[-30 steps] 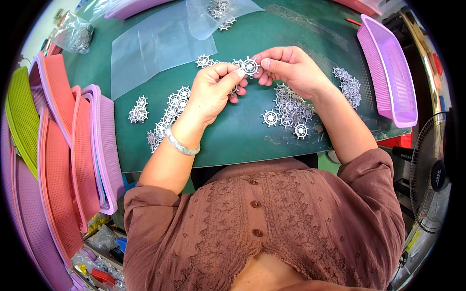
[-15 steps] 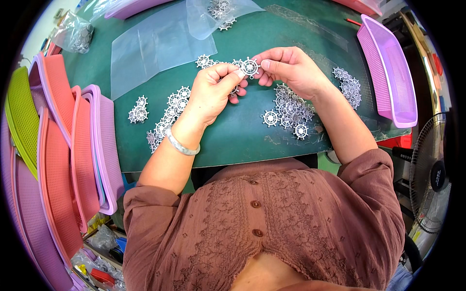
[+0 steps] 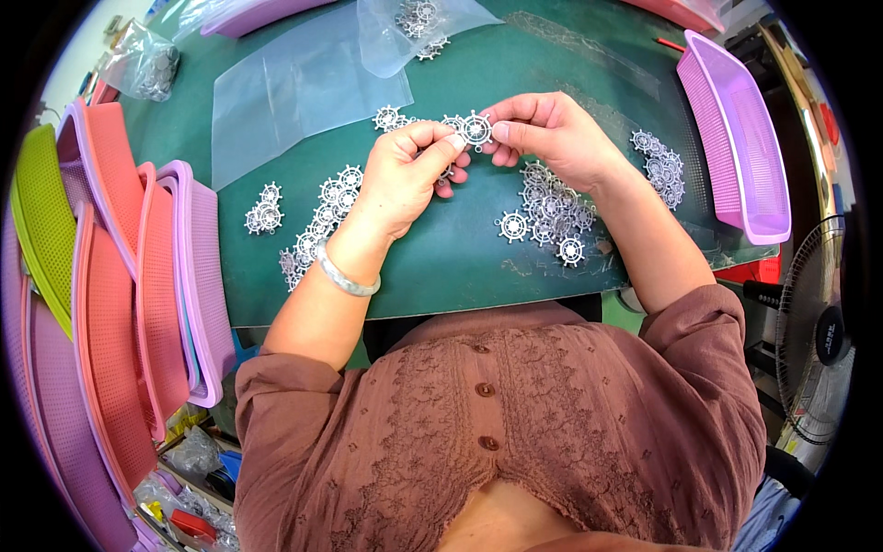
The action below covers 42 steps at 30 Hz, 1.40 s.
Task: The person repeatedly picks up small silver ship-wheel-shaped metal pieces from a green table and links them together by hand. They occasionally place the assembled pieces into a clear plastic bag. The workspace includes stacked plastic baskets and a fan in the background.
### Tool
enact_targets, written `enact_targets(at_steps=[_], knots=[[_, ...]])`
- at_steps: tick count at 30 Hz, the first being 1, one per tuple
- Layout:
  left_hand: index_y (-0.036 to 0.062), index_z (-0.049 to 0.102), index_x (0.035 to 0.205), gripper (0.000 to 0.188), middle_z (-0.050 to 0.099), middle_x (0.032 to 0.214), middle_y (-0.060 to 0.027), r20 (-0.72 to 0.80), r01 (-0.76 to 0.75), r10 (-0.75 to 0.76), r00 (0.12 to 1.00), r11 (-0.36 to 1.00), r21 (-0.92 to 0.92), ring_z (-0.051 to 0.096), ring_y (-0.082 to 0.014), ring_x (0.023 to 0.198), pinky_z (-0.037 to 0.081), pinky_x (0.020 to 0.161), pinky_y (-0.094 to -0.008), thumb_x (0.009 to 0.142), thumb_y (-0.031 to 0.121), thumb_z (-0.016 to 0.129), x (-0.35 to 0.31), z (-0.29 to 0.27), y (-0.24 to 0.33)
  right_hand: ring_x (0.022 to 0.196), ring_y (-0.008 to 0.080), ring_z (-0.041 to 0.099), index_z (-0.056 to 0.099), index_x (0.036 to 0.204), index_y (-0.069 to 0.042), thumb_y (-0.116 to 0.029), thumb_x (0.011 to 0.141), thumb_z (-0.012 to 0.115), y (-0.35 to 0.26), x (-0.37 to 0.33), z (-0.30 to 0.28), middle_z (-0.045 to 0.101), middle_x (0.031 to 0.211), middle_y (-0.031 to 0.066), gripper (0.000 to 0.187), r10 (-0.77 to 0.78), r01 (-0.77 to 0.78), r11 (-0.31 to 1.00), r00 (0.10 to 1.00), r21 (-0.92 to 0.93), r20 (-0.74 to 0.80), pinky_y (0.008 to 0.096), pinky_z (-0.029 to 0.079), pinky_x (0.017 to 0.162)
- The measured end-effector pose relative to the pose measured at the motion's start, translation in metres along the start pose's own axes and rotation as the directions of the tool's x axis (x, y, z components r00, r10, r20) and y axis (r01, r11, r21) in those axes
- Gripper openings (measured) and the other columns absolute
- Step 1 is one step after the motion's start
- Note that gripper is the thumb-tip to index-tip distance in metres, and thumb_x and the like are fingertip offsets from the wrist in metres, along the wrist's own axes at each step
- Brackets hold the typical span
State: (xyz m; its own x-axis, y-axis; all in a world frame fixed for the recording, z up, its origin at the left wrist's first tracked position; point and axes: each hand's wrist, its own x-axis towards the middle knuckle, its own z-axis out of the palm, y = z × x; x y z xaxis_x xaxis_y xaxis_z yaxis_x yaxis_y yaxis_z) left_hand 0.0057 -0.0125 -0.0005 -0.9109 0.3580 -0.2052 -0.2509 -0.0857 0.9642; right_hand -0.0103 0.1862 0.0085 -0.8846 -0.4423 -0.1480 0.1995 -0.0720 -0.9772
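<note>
A silvery ship's-wheel charm [image 3: 477,130] is held up above the green table. My left hand [image 3: 397,179] is closed, pinching the charm's near-left edge between thumb and fingers; parts of other wheels show around its fingers. On the opposite side my right hand [image 3: 556,138] is closed too, with thumb and index finger at the charm's right rim. Under the right wrist lies a heap of wheel charms [image 3: 552,204]. A long row of them [image 3: 331,204] lies beside my left forearm, and a few more [image 3: 390,118] sit just beyond the left hand.
Small charm groups lie at the left [image 3: 265,212] and right [image 3: 664,173]. Clear plastic sheets [image 3: 294,110] cover the table's far left, one with charms. A purple basket [image 3: 736,138] stands right, stacked baskets [image 3: 198,276] left. A fan [image 3: 814,331] is at the lower right.
My right thumb and index finger have shifted slightly down along the charm's rim. My left hand keeps its pinch, and the heaps lie as before.
</note>
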Motion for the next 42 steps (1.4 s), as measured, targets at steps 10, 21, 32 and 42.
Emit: enact_targets(at_steps=[10,21,32,42], knots=[[0.002,0.06,0.088,0.013,0.06,0.074,-0.0037,-0.013,0.011,-0.011,1.0,1.0,0.002,0.056,-0.0096,0.062,0.043,0.05,-0.0199,0.087,0.014,0.054,0.0,0.003,0.003,0.066,0.0096,0.057,0.06,0.09,0.001,-0.011,0.081,0.058,-0.026,0.006,0.009,0.062,0.074,0.0049,0.015,-0.169,0.136,0.961,0.978,-0.242,-0.121,0.024,0.046,0.06],[0.0026,0.06,0.085,0.014,0.059,0.072,-0.0014,0.024,0.058,-0.06,0.998,0.995,0.086,0.055,-0.0082,0.061,0.042,0.05,-0.0194,0.086,0.015,0.055,-0.001,0.0,0.004,0.076,0.0323,0.056,0.058,0.073,-0.004,-0.011,0.071,0.053,-0.105,0.1,0.025,0.057,0.074,0.0137,0.008,-0.63,0.313,-0.28,0.654,-0.908,0.419,0.0398,0.046,0.069],[0.0022,0.06,0.086,0.013,0.06,0.072,-0.0051,-0.3,-0.167,0.13,0.945,0.981,-0.101,0.056,-0.0115,0.059,0.042,0.049,-0.0217,0.087,0.013,0.053,0.002,-0.012,0.015,0.075,0.0296,0.056,0.058,0.079,-0.005,-0.01,0.073,0.058,-0.057,0.046,0.016,0.056,0.074,0.008,0.008,-0.774,0.526,-0.06,0.512,-0.848,0.372,0.0396,0.046,0.066],[0.0023,0.057,0.092,0.014,0.059,0.074,-0.0042,-0.282,-0.158,0.125,0.951,0.983,-0.096,0.056,-0.0101,0.061,0.042,0.049,-0.0201,0.086,0.015,0.055,0.005,-0.014,0.01,0.087,0.027,0.053,0.059,0.095,-0.001,-0.02,0.071,0.068,0.009,0.038,0.015,0.053,0.087,0.0106,0.032,-0.389,0.298,0.196,0.898,-0.934,0.205,0.0351,0.044,0.075]])
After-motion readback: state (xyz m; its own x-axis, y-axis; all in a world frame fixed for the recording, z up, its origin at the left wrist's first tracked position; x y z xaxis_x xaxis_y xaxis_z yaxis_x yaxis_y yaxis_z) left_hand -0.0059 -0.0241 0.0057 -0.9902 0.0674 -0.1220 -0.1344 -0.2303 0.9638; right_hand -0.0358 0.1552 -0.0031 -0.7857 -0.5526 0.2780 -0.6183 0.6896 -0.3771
